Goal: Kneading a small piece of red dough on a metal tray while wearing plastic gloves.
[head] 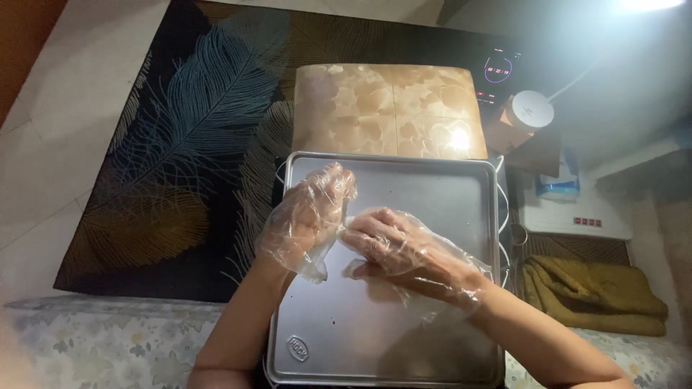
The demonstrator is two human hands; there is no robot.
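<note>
Both my hands wear thin clear plastic gloves and hover over a bare silver metal tray. My left hand is over the tray's left side, fingers curled upward. My right hand lies across the middle, its fingertips pinching the loose plastic at the edge of the left glove. Neither hand holds any other object. The tray's surface carries only a few tiny dark specks and an embossed oval mark near the front left corner.
Behind the tray is a small table with a glossy beige patterned top. A dark rug with feather patterns covers the floor on the left. To the right sit a white round-lidded container, a white box and a folded olive cloth.
</note>
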